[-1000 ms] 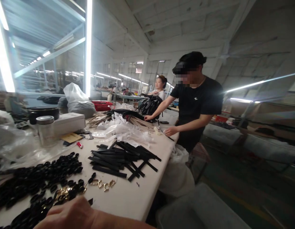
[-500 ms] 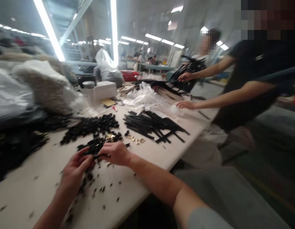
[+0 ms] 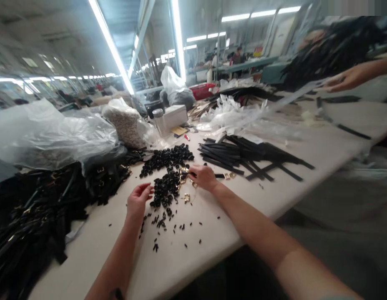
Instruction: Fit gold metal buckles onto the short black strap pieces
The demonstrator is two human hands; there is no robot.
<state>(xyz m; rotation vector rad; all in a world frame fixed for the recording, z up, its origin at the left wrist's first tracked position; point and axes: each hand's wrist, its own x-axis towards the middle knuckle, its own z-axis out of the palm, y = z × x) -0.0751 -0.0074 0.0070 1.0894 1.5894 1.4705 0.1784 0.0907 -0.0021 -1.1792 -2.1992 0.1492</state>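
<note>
My left hand [image 3: 139,201] is at the left edge of a pile of small black loop-like pieces [image 3: 164,188]. Its fingers are loosely curled, thumb and forefinger slightly apart, and I see nothing held in them. My right hand [image 3: 202,177] is on the other side of the pile, its fingers pinched together among gold buckles. What they hold is partly hidden; gold and black show at the fingertips. One gold buckle [image 3: 187,198] lies on the table just below that hand. More gold buckles [image 3: 228,176] lie to its right, beside a short black strip [image 3: 219,176].
Black strips [image 3: 221,153] lie in a bundle behind my right hand. Tangled black straps with gold fittings [image 3: 40,216] fill the left side, below clear plastic bags [image 3: 62,133]. Tiny dark bits [image 3: 182,227] are scattered in front. At right, a co-worker's hand [image 3: 345,80] holds clear plastic.
My hands were close together over the black pieces and are now apart, the right one at the gold buckles. The view has turned right; the co-worker's hand has lifted some plastic.
</note>
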